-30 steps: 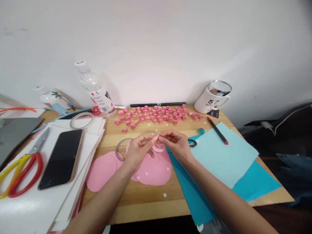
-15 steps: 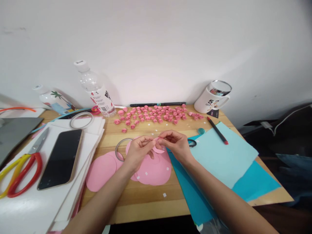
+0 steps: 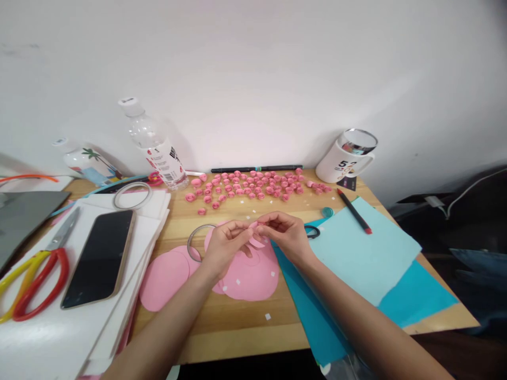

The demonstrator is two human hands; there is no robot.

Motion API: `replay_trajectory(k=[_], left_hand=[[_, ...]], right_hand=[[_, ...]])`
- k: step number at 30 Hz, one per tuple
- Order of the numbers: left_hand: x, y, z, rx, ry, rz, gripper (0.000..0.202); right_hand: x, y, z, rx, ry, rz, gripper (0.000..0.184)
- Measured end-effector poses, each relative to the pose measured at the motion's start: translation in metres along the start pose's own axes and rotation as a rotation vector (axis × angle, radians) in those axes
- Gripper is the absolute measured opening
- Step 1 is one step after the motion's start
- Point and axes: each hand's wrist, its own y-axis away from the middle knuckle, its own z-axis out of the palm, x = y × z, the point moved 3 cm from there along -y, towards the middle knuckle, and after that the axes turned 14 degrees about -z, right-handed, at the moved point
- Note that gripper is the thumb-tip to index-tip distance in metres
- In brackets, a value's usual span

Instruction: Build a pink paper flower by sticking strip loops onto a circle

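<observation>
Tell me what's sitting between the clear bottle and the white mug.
In the head view, mainly a spread of small pink paper curls, with what look like slim black pens along their far side.

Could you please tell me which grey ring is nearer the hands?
The grey ring by the left hand, partly on pink paper; the other lies on white sheets.

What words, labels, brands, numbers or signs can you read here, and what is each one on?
"5": on the white mug; the marks beside and below it are not clear enough to quote.
Tall bottle's label: dark lettering, red marks and a barcode, too blurred to read.
Tall bottle's cap: dark print, too small to read.
Dark card by the mug: print too small to read.
</observation>
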Motion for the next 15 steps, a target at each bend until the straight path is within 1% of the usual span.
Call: replay_trajectory(k=[7,11,15], left_hand=[[0.003,0.0004,-0.0014,0.035,0.009,-0.008,0.022],[0.0038,0.0004,-0.0013,0.062,-0.01,-0.008,0.022],[0.0029,0.0001,-0.0013,0.055,-0.031,-0.001,0.022]], right_hand=[[-0.0017,-0.0003,0.0005,-0.031,0.075,-0.037,0.022],[-0.001,0.0001,-0.0006,0.008,0.051,-0.025,0.022],[0.0009,0.0003,-0.0013,-0.012,0.024,-0.025,0.022]])
